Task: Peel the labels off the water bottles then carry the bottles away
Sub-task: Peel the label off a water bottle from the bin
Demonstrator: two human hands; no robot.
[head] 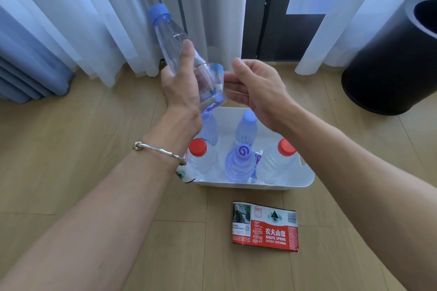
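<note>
My left hand (181, 82) grips a clear water bottle (170, 38) with a blue cap, held tilted above the white bin (305, 179). Blue scraps of label cling to the bottle's lower end. My right hand (255, 88) is at that lower end, its fingertips touching the bottle's base; whether they pinch the label I cannot tell. Inside the bin stand several bottles: two with red caps (198, 147) and others with blue caps (241, 151). A peeled red and white label (266, 227) lies flat on the floor in front of the bin.
A black round waste bin (392, 59) stands at the right on the wooden floor (82, 149). White curtains (94, 19) hang behind, with a dark window frame (267, 7) between them.
</note>
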